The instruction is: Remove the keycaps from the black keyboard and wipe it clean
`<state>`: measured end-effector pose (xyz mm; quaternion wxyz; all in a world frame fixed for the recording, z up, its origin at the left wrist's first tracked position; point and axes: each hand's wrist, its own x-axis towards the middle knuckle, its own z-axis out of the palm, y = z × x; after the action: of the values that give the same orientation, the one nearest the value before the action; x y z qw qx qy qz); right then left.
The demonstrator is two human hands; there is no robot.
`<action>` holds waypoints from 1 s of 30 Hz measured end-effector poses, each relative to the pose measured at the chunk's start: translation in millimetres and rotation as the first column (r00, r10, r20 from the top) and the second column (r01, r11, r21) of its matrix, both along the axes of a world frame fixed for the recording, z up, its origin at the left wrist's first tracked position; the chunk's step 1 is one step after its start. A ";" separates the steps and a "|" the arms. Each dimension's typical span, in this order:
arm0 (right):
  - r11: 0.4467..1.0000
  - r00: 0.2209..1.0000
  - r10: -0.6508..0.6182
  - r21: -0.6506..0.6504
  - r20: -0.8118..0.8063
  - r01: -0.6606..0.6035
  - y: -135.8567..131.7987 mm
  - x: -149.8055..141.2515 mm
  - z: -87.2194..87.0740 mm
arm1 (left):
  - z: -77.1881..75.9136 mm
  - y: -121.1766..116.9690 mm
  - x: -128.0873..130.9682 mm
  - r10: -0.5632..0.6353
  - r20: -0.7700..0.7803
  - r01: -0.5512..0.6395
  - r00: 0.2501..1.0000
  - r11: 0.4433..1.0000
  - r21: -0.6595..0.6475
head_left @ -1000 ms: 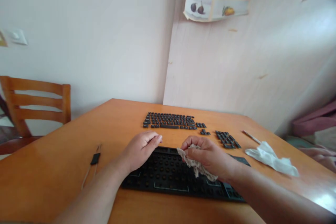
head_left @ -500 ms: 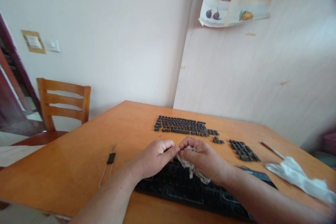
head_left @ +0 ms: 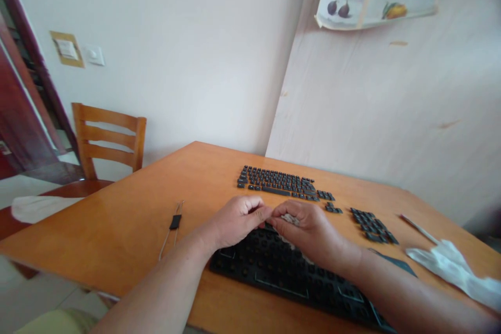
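Observation:
My left hand [head_left: 238,219] and my right hand [head_left: 309,229] meet fingertip to fingertip over the back edge of a black keyboard base [head_left: 282,271] with its keycaps removed. Both hands are closed around a small crumpled greyish wipe [head_left: 290,217], which mostly hides inside my right hand. The removed black keycaps [head_left: 277,187] lie in keyboard order on the orange wooden table [head_left: 117,224] beyond my hands, with a smaller group of keycaps [head_left: 373,224] to the right.
A white crumpled cloth [head_left: 457,271] and a thin stick [head_left: 418,227] lie at the table's right. A wire keycap puller [head_left: 174,222] rests left of the keyboard. A wooden chair [head_left: 107,141] stands at the far left by the wall.
My left hand has moved right and joined my right hand on the wipe. The wipe, hanging loose before, is now bunched between the fingers. The view has swung left.

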<state>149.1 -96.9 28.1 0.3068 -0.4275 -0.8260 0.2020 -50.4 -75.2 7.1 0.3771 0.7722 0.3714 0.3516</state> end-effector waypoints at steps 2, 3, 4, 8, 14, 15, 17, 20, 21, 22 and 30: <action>1.000 0.999 0.009 0.000 0.048 -0.009 2.4 1.0 -0.1 | 0.2 4.6 -4.2 0.109 0.060 -0.110 0.992 0.994 0.004; 1.000 0.997 0.012 -0.007 0.078 -0.012 3.8 1.2 -0.5 | -0.1 7.6 -6.8 0.180 0.102 -0.181 0.978 0.983 -0.002; 1.000 0.994 0.016 -0.015 0.110 -0.015 5.1 0.9 -1.3 | -0.8 10.8 -9.5 0.256 0.139 -0.256 0.957 0.967 -0.015; 0.999 0.974 0.033 -0.015 0.225 -0.030 10.1 -6.6 -5.6 | -6.9 22.8 -18.7 0.478 0.168 -0.469 0.862 0.878 -0.095; 0.989 0.936 0.085 0.084 0.342 -0.121 18.8 -34.5 -2.4 | -17.4 31.7 -24.0 0.535 0.069 -0.523 0.842 0.841 -0.140; 0.984 0.926 0.104 0.099 0.364 -0.149 20.0 -39.8 -1.0 | -18.5 32.3 -24.1 0.539 0.062 -0.527 0.840 0.838 -0.143; 0.969 0.898 0.137 0.129 0.417 -0.208 22.0 -49.8 0.7 | -20.1 33.5 -24.1 0.541 0.050 -0.530 0.840 0.836 -0.144; 0.941 0.846 0.153 0.185 0.511 -0.283 24.6 -62.4 0.0 | -21.0 34.8 -24.1 0.537 0.029 -0.529 0.843 0.839 -0.129; 0.930 0.827 0.153 0.204 0.541 -0.306 25.7 -65.9 -0.9 | -21.0 35.2 -24.2 0.536 0.021 -0.530 0.844 0.840 -0.119; 0.918 0.807 0.155 0.219 0.569 -0.331 26.8 -68.9 -1.9 | -20.9 35.6 -24.4 0.536 0.011 -0.532 0.844 0.840 -0.106; 0.859 0.630 0.225 0.154 0.744 -0.488 33.4 -77.0 2.9 | -17.1 34.2 -24.3 0.533 -0.076 -0.533 0.843 0.846 0.011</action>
<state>72.1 -63.5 31.0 -0.0090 -0.2362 -0.9695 -0.0649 -74.7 -41.0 -10.0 0.2545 0.6493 0.5871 0.4110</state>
